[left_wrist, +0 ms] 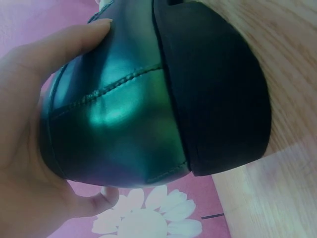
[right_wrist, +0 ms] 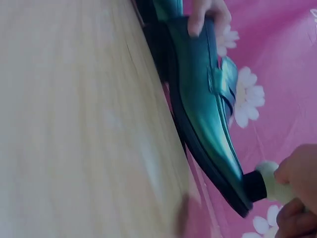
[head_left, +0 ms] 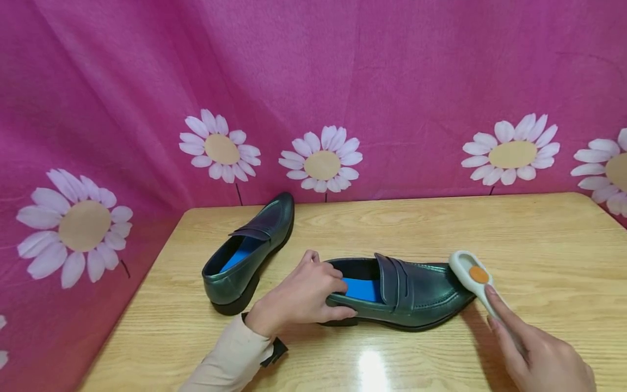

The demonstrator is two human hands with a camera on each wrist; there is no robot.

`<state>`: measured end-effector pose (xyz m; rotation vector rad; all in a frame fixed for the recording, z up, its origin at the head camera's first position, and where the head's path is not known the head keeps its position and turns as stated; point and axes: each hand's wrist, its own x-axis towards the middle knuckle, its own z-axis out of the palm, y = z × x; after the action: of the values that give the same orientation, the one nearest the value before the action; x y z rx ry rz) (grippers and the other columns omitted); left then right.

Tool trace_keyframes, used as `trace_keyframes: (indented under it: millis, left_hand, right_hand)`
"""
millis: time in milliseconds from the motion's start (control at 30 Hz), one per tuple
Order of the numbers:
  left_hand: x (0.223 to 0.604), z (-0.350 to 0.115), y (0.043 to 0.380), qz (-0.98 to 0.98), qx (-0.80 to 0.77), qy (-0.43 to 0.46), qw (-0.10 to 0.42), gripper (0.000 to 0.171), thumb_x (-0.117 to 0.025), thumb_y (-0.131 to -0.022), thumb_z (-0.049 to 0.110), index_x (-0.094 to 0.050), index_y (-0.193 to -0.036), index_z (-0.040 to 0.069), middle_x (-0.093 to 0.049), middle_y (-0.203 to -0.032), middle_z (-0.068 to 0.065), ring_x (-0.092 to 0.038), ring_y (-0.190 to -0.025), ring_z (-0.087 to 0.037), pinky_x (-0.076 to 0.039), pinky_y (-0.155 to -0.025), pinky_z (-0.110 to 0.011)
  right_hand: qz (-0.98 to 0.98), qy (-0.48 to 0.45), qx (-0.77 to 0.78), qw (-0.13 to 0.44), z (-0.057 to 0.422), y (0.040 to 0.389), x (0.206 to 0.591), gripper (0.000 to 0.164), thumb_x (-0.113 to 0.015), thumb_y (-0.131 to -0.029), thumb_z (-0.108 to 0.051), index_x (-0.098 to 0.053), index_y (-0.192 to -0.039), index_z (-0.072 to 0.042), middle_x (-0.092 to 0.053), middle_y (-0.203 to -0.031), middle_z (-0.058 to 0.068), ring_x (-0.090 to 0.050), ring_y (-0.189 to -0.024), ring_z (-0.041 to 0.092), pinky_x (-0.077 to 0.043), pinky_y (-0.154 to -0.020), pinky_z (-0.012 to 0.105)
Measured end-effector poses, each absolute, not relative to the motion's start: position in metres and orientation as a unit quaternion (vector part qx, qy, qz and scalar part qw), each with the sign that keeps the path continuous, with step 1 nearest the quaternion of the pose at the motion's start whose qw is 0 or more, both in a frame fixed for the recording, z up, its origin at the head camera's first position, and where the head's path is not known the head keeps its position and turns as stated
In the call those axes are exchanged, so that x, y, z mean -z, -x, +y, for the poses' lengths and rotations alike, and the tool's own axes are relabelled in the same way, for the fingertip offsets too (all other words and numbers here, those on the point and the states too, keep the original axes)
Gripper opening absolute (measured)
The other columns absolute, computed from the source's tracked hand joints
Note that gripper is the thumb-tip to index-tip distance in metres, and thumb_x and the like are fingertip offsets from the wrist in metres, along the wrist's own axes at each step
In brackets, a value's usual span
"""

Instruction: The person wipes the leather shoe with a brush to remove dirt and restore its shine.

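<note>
A dark green loafer [head_left: 426,305] with a blue insole lies sideways on the table, toe to the right. My left hand [head_left: 311,291] grips it at the heel, with the thumb on the near side. In the left wrist view, the loafer's back [left_wrist: 124,114] and black heel block [left_wrist: 218,94] fill the middle. My right hand [head_left: 548,354] holds a white shoe brush [head_left: 460,264] with an orange oval on top, index finger along its handle. The right wrist view shows the brush's dark bristles [right_wrist: 255,186] touching the loafer's toe.
A matching loafer [head_left: 259,256] stands behind and left of the held one, toe pointing away. Both are on a light wooden table [head_left: 392,223]. A pink cloth [head_left: 416,81] with white daisies hangs behind the table's back edge and along its left side.
</note>
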<state>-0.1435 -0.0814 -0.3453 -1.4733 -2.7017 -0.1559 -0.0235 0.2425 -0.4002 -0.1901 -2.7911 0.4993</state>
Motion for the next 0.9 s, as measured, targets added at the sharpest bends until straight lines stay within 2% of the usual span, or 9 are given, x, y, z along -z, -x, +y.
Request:
trace_keyframes:
  millis: [133,267,367,500,633,733,800,867,900]
  left_hand:
    - [0.343,-0.079,0.139,-0.884,0.029,0.466,0.027,0.032,-0.066,-0.086,0.052,-0.077,-0.091,0.022,-0.068,-0.088,0.009,-0.055,-0.080,-0.008,-0.032,-0.080,-0.040]
    - [0.343,-0.075,0.131,-0.893,-0.007,0.448,0.035,0.032,-0.066,-0.085,0.053,-0.078,-0.094,0.025,-0.067,-0.083,0.009,-0.053,-0.077,-0.010,-0.032,-0.079,-0.042]
    - [0.343,-0.073,0.127,-0.897,-0.027,0.440,0.045,0.031,-0.066,-0.084,0.054,-0.078,-0.093,0.027,-0.066,-0.078,0.010,-0.050,-0.073,-0.010,-0.032,-0.079,-0.042]
    - [0.344,-0.072,0.125,-0.897,-0.037,0.437,0.047,0.030,-0.066,-0.084,0.054,-0.078,-0.092,0.028,-0.065,-0.077,0.010,-0.049,-0.072,-0.010,-0.032,-0.080,-0.043]
    - [0.344,-0.071,0.125,-0.894,-0.042,0.442,0.056,0.029,-0.066,-0.085,0.054,-0.078,-0.090,0.028,-0.064,-0.075,0.010,-0.047,-0.071,-0.011,-0.031,-0.078,-0.042]
    - [0.344,-0.071,0.125,-0.894,-0.045,0.441,0.061,0.029,-0.066,-0.084,0.054,-0.078,-0.090,0.029,-0.064,-0.077,0.011,-0.047,-0.071,-0.011,-0.031,-0.077,-0.042]
    - [0.344,-0.070,0.124,-0.894,-0.050,0.440,0.063,0.029,-0.066,-0.083,0.055,-0.078,-0.092,0.029,-0.065,-0.078,0.011,-0.048,-0.072,-0.011,-0.031,-0.077,-0.042]
    - [0.344,-0.070,0.124,-0.894,-0.049,0.440,0.064,0.029,-0.067,-0.082,0.054,-0.078,-0.091,0.029,-0.066,-0.078,0.011,-0.048,-0.072,-0.011,-0.031,-0.077,-0.042]
    - [0.344,-0.070,0.124,-0.894,-0.049,0.440,0.065,0.028,-0.067,-0.082,0.054,-0.078,-0.091,0.029,-0.066,-0.078,0.011,-0.048,-0.072,-0.011,-0.031,-0.076,-0.042]
  right_hand:
    - [-0.965,0.054,-0.180,0.183,0.243,0.023,0.400,0.053,-0.057,-0.098,-0.026,-0.039,-0.147,-0.028,-0.033,-0.050,-0.004,-0.028,-0.044,0.014,-0.026,-0.046,0.029]
    - [-0.968,0.005,-0.235,0.086,0.230,0.024,0.401,0.053,-0.052,-0.100,-0.031,-0.035,-0.150,-0.026,-0.068,-0.078,0.013,-0.051,-0.057,0.012,-0.051,-0.058,0.034]
    - [-0.973,-0.015,-0.219,0.067,0.221,0.025,0.401,0.058,-0.056,-0.098,-0.032,-0.032,-0.151,-0.029,-0.067,-0.078,0.011,-0.053,-0.059,0.011,-0.052,-0.058,0.035]
    - [-0.980,0.019,-0.148,0.135,0.224,0.025,0.397,0.064,-0.063,-0.093,-0.027,-0.033,-0.150,-0.033,-0.033,-0.052,-0.005,-0.038,-0.045,0.014,-0.030,-0.044,0.030]
    - [-0.980,0.038,-0.166,0.098,0.228,0.033,0.388,0.059,-0.058,-0.097,-0.029,-0.033,-0.150,-0.027,-0.045,-0.055,-0.001,-0.051,-0.052,0.019,-0.043,-0.048,0.038]
    - [-0.968,-0.001,-0.242,0.062,0.217,0.039,0.387,0.054,-0.051,-0.101,-0.029,-0.032,-0.151,-0.024,-0.069,-0.086,0.018,-0.065,-0.074,0.027,-0.054,-0.068,0.048]
    - [-0.954,-0.026,-0.291,0.062,0.210,0.042,0.388,0.051,-0.049,-0.102,-0.027,-0.033,-0.150,-0.023,-0.066,-0.110,0.023,-0.066,-0.088,0.028,-0.052,-0.078,0.050]
    - [-0.941,-0.036,-0.331,0.066,0.206,0.045,0.387,0.048,-0.044,-0.104,-0.029,-0.033,-0.150,-0.025,-0.065,-0.114,0.022,-0.065,-0.091,0.025,-0.053,-0.077,0.045]
    - [-0.936,-0.031,-0.346,0.059,0.206,0.047,0.385,0.048,-0.042,-0.104,-0.031,-0.033,-0.150,-0.026,-0.068,-0.105,0.020,-0.064,-0.086,0.022,-0.053,-0.072,0.040]
